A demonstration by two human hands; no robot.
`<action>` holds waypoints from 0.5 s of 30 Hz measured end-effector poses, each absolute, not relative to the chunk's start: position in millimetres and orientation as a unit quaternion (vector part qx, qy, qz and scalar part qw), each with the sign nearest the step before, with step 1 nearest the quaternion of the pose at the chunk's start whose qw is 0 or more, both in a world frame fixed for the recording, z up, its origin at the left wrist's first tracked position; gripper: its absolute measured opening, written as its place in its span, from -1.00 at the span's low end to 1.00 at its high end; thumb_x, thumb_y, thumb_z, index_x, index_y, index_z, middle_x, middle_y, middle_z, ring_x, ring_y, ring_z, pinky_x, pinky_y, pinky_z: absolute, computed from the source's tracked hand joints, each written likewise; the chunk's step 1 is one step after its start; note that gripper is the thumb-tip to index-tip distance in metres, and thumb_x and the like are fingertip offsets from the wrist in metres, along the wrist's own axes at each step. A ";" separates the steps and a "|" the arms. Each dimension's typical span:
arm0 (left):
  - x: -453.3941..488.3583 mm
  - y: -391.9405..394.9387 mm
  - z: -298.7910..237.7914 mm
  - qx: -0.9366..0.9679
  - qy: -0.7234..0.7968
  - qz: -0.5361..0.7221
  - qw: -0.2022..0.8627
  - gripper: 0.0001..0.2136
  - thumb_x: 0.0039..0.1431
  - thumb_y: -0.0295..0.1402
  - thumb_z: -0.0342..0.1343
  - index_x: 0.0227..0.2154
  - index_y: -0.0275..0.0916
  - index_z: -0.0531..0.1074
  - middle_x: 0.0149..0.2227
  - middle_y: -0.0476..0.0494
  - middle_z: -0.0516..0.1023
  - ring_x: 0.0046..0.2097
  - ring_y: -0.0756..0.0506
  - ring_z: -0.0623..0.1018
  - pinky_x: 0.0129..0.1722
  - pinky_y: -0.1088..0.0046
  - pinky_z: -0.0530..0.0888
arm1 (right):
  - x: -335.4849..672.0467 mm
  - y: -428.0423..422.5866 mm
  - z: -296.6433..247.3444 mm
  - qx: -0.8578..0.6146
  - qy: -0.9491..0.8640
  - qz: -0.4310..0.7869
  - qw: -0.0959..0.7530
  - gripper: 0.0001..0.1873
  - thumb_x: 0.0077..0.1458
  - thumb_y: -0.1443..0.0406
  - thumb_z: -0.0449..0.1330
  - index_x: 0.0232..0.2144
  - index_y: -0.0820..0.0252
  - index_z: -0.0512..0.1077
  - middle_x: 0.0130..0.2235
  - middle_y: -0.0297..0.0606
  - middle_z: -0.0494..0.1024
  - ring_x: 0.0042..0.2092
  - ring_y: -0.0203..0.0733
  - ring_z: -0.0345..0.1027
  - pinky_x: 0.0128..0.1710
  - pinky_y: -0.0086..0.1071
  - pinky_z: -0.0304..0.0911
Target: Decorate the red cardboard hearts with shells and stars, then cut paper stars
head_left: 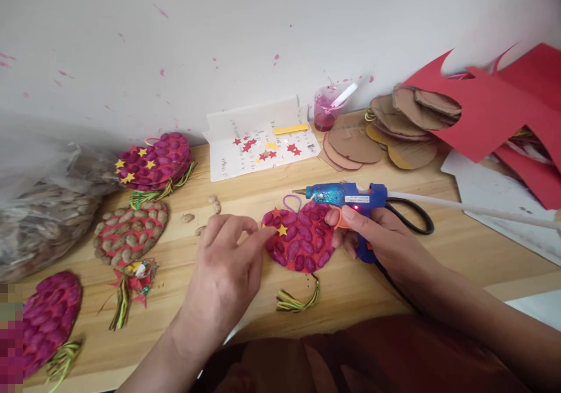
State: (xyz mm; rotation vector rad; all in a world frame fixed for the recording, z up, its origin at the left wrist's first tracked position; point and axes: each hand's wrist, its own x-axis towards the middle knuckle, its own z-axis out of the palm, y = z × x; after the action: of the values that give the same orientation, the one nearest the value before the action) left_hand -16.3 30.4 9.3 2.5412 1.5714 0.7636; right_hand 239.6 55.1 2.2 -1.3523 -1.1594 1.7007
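My right hand grips a blue hot glue gun, its metal nozzle pointing left and a small red light lit on its side. A finger rests at the orange trigger. Below the gun lies a red disc covered with magenta-painted shells, with a purple loop on top and a yarn tassel underneath. My left hand reaches to the disc's left edge. One digit stretches over it beside a yellow star, the others are loosely bent; nothing held shows. A red star sits above.
Finished-looking shell discs and a plastic bag of shells lie at left. Behind stand a paper with loose stars and a cup of magenta paint. Cardboard discs and red sheets pile at right. A cord trails from the gun.
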 end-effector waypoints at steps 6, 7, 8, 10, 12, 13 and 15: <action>-20.3 12.2 -4.9 0.844 0.498 0.187 -0.069 -0.60 0.17 -0.59 0.14 0.00 -0.03 0.53 -0.21 -0.13 0.52 -0.07 -0.20 0.40 -0.09 0.21 0.27 | 238.3 51.9 2.2 -0.510 -0.444 0.644 0.358 -0.60 0.21 -0.03 0.18 -0.29 0.21 0.48 -0.48 -0.26 0.57 -0.53 -0.29 0.29 -0.50 -0.41 0.19; -19.3 11.9 -5.2 0.848 0.494 0.180 -0.071 -0.59 0.19 -0.57 0.13 0.02 -0.01 0.51 -0.20 -0.13 0.53 -0.06 -0.19 0.40 -0.09 0.21 0.26 | 237.9 51.4 2.3 -0.504 -0.442 0.648 0.362 -0.60 0.21 -0.03 0.19 -0.29 0.21 0.48 -0.49 -0.26 0.57 -0.53 -0.28 0.30 -0.50 -0.41 0.20; -18.3 12.0 -5.0 0.852 0.489 0.176 -0.070 -0.59 0.20 -0.56 0.13 0.05 -0.01 0.50 -0.19 -0.13 0.53 -0.06 -0.19 0.39 -0.09 0.21 0.25 | 237.5 51.0 2.5 -0.496 -0.441 0.653 0.366 -0.61 0.20 -0.02 0.19 -0.30 0.20 0.48 -0.49 -0.26 0.57 -0.53 -0.28 0.32 -0.49 -0.40 0.21; -16.5 12.6 -4.0 0.858 0.482 0.167 -0.061 -0.59 0.23 -0.55 0.10 0.08 -0.04 0.48 -0.17 -0.15 0.53 -0.04 -0.19 0.38 -0.08 0.21 0.23 | 236.6 50.6 3.1 -0.477 -0.443 0.661 0.373 -0.63 0.20 -0.01 0.20 -0.30 0.19 0.48 -0.49 -0.26 0.56 -0.51 -0.26 0.36 -0.47 -0.39 0.25; -15.7 13.0 -3.9 0.858 0.485 0.162 -0.050 -0.58 0.24 -0.56 0.09 0.10 -0.06 0.46 -0.15 -0.16 0.52 -0.03 -0.19 0.36 -0.07 0.20 0.22 | 235.7 50.5 3.8 -0.466 -0.448 0.664 0.376 -0.64 0.17 0.00 0.23 -0.32 0.18 0.49 -0.48 -0.27 0.55 -0.49 -0.24 0.38 -0.44 -0.38 0.28; -15.7 13.1 -4.4 0.856 0.489 0.161 -0.049 -0.57 0.24 -0.57 0.08 0.11 -0.05 0.46 -0.14 -0.16 0.52 -0.02 -0.20 0.36 -0.06 0.20 0.22 | 235.4 50.4 4.0 -0.465 -0.450 0.663 0.376 -0.65 0.16 0.00 0.24 -0.34 0.18 0.49 -0.48 -0.27 0.55 -0.48 -0.24 0.38 -0.44 -0.38 0.29; -16.1 13.1 -6.1 0.853 0.495 0.157 -0.051 -0.56 0.23 -0.57 0.09 0.11 -0.04 0.46 -0.13 -0.16 0.52 -0.01 -0.20 0.35 -0.05 0.20 0.21 | 234.9 50.4 4.0 -0.468 -0.450 0.661 0.375 -0.64 0.16 0.00 0.24 -0.35 0.18 0.49 -0.48 -0.27 0.54 -0.47 -0.23 0.39 -0.44 -0.37 0.30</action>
State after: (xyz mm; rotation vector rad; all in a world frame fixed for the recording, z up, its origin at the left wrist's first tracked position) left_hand -16.1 13.1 -6.1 2.7709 1.6088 0.5086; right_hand 234.9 50.4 4.0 -1.1978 -1.1524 1.6924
